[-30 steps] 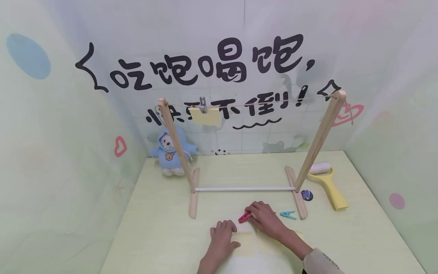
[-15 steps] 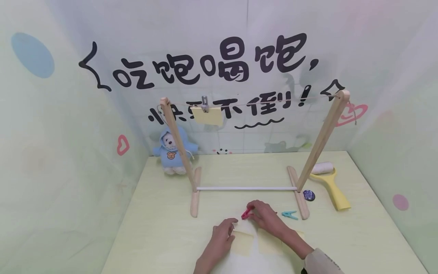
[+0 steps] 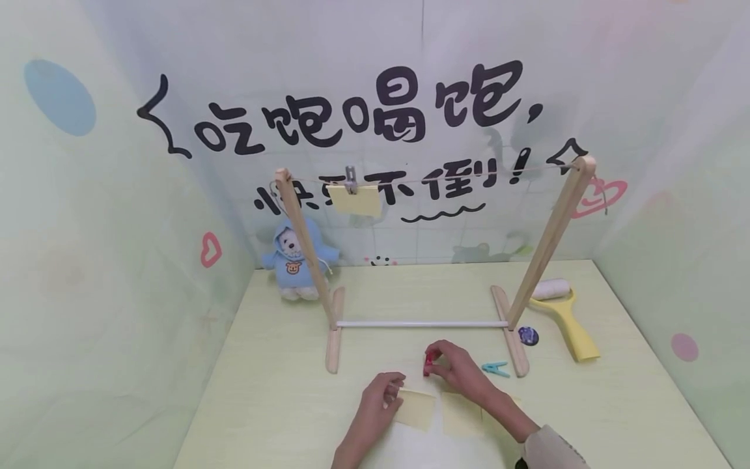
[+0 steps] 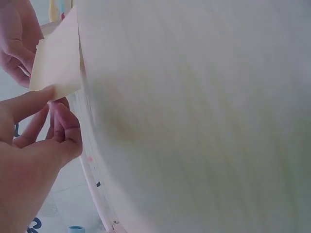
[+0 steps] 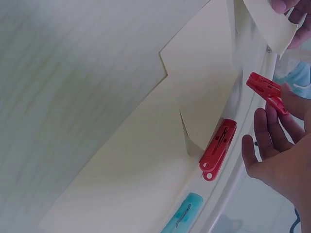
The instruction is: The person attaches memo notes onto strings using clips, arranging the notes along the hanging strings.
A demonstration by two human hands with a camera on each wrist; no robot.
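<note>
Well apart from the back edge of the pale-green bench (image 3: 269, 384), the left hand (image 3: 374, 409) pinches a pale-yellow rectangular paper note (image 3: 417, 410); near it, the right hand (image 3: 464, 374) pinches a red plastic clothespin (image 5: 264, 89).

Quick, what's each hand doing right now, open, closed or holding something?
Left hand: holding, pinching a pale yellow paper by its corner.
Right hand: holding, pinching a red clothespin.
</note>
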